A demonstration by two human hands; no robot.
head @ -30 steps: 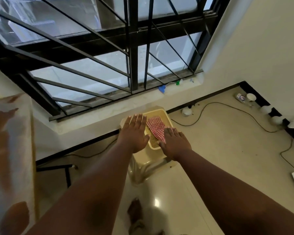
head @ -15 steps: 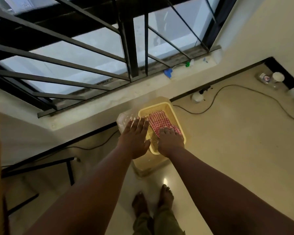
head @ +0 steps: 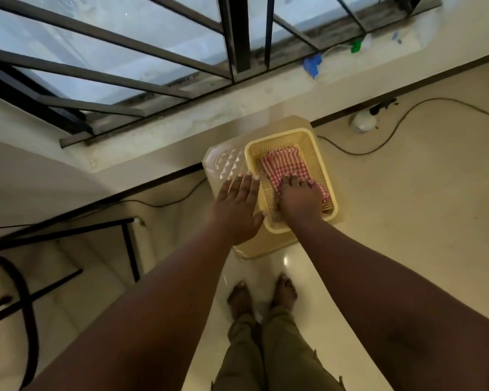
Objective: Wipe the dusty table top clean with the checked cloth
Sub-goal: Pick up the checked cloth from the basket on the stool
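The red-and-white checked cloth (head: 285,166) lies folded inside a yellow perforated basket (head: 319,153). The basket stands on a small beige plastic table (head: 223,162) against the wall under the window. My right hand (head: 301,200) is inside the basket on the near end of the cloth, its fingers curled down into the fabric, which bunches beside it. My left hand (head: 236,208) lies flat with straight fingers on the table top, touching the basket's left wall. The near part of the cloth is hidden under my right hand.
A barred window (head: 237,38) with a sill holding a blue object (head: 311,64) is straight ahead. A black cable (head: 393,136) and a white round object (head: 362,124) lie on the floor to the right. A black metal frame (head: 127,244) stands at left. My bare feet (head: 263,297) are below.
The view has tilted down and closer. My right hand slid deeper into the basket and its fingers curled into the cloth. My left hand stayed flat beside the basket.
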